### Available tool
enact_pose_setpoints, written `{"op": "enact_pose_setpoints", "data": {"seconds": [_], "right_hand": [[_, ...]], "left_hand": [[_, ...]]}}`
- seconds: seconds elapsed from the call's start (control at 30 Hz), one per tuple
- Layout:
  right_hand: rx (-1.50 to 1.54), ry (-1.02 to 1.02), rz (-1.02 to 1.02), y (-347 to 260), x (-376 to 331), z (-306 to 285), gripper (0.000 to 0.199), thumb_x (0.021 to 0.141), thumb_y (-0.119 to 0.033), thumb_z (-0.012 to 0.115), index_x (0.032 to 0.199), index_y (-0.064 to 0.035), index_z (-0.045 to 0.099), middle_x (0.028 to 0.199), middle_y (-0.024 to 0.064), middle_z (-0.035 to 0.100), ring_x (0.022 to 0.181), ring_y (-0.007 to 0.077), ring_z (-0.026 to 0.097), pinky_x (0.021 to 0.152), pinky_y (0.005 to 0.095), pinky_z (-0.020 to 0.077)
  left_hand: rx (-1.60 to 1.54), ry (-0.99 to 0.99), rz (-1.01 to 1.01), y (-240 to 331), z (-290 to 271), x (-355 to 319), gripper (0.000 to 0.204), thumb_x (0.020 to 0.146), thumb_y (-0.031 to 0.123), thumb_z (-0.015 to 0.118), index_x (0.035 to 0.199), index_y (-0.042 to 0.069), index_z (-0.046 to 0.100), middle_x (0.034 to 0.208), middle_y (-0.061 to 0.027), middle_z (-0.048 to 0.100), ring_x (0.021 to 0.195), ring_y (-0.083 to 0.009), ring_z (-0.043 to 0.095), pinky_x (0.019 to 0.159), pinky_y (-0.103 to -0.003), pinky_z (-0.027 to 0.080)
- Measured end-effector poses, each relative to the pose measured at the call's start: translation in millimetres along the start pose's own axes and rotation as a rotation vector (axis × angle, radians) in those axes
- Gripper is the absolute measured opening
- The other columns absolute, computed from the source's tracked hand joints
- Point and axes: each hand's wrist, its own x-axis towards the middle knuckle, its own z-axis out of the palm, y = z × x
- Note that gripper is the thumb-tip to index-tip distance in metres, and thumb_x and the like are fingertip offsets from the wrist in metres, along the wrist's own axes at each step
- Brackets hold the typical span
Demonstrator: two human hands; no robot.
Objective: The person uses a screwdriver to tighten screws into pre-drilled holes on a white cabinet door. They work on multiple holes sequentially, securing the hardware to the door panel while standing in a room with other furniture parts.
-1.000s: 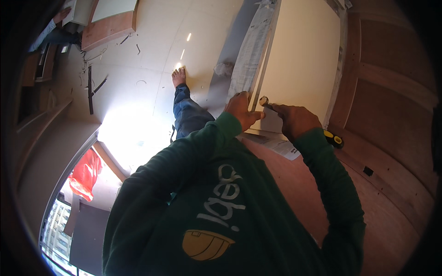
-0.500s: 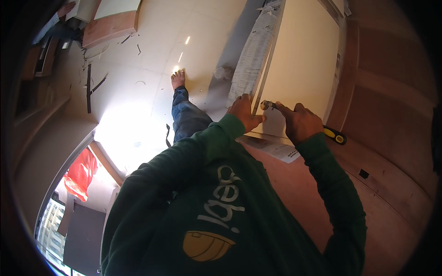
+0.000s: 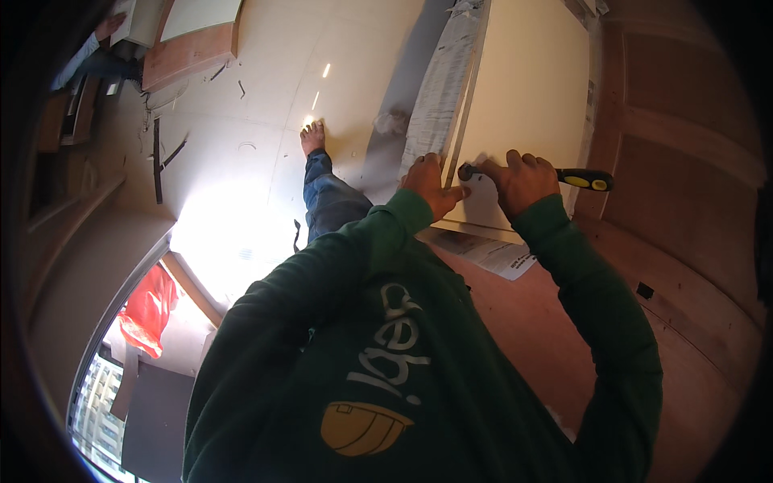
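Observation:
My right hand [image 3: 527, 183] is closed round the handle of a hammer [image 3: 592, 179] with a black and yellow grip. The hammer's small head is close to the long edge of a cream panel [image 3: 523, 88], just right of my left thumb. My left hand [image 3: 428, 187] grips that edge near the panel's near corner, fingers over the side and thumb toward the face. A narrow strip [image 3: 467, 105] runs along the edge under my left fingers. Whether the hammer head touches the strip or is just apart, I cannot tell.
Wrapping sheet [image 3: 435, 105] lies along the panel's left side. Printed paper [image 3: 491, 256] sticks out beneath its near end, over a reddish-brown board [image 3: 531, 314]. My bare foot [image 3: 312, 138] stands on the pale floor. Dark strips [image 3: 157, 161] lie farther left; another person [image 3: 88, 60] is at the far left.
The hammer's handle has swung up from slanting down-right to nearly level, and its head has tipped. My right hand has risen slightly; my left hand keeps its hold on the edge.

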Motion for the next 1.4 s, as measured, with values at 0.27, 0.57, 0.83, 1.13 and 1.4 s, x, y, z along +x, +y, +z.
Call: {"op": "enact_pose_setpoints", "data": {"seconds": [0.27, 0.57, 0.83, 1.13, 1.4], "right_hand": [[0.146, -0.005, 0.110, -3, -22, 5, 0.038, 0.089, -0.008, 0.068, 0.124, -0.0221, 0.072, 0.092, 0.0110, 0.067, 0.090, 0.0304, 0.072, 0.075, 0.0438, 0.0600], [0.098, -0.079, 0.168, -8, -11, -8, 0.030, 0.091, -0.011, 0.067, 0.118, -0.0206, 0.073, 0.093, 0.0112, 0.069, 0.086, 0.0301, 0.073, 0.073, 0.0432, 0.0608], [-0.034, 0.051, -0.161, 8, 23, -4, 0.015, 0.091, -0.019, 0.066, 0.105, -0.0191, 0.072, 0.092, 0.0103, 0.066, 0.089, 0.0300, 0.072, 0.074, 0.0428, 0.0586], [0.217, -0.133, 0.162, 1, -37, -23, 0.023, 0.095, -0.017, 0.065, 0.117, -0.0177, 0.073, 0.096, 0.0142, 0.069, 0.090, 0.0321, 0.073, 0.076, 0.0444, 0.0592], [1.087, 0.141, 0.645, -38, -121, 33, 0.040, 0.098, -0.008, 0.063, 0.138, -0.0031, 0.063, 0.121, 0.0255, 0.071, 0.108, 0.0412, 0.072, 0.095, 0.0445, 0.0566]], "left_hand": [[0.162, 0.131, 0.056, -9, 11, 8, 0.060, 0.085, 0.035, 0.087, 0.118, -0.007, 0.058, 0.093, -0.0197, 0.069, 0.071, -0.0249, 0.071, 0.070, -0.040, 0.058], [0.052, 0.041, 0.008, 5, -3, 3, 0.069, 0.082, 0.040, 0.088, 0.124, -0.006, 0.058, 0.115, -0.0251, 0.067, 0.108, -0.0382, 0.067, 0.095, -0.047, 0.053], [0.146, 0.009, -0.082, 25, -9, 3, 0.071, 0.082, 0.041, 0.087, 0.127, -0.005, 0.058, 0.128, -0.0266, 0.064, 0.122, -0.0442, 0.063, 0.104, -0.052, 0.050], [0.171, 0.101, 0.019, 5, -8, -10, 0.082, 0.087, 0.046, 0.084, 0.141, -0.004, 0.048, 0.141, -0.0265, 0.054, 0.131, -0.0433, 0.056, 0.110, -0.051, 0.048], [0.519, 0.162, 0.709, 35, -44, 13, 0.033, 0.098, 0.026, 0.071, 0.119, 0.000, 0.067, 0.109, -0.0184, 0.069, 0.100, -0.0325, 0.068, 0.085, -0.043, 0.056]]}}
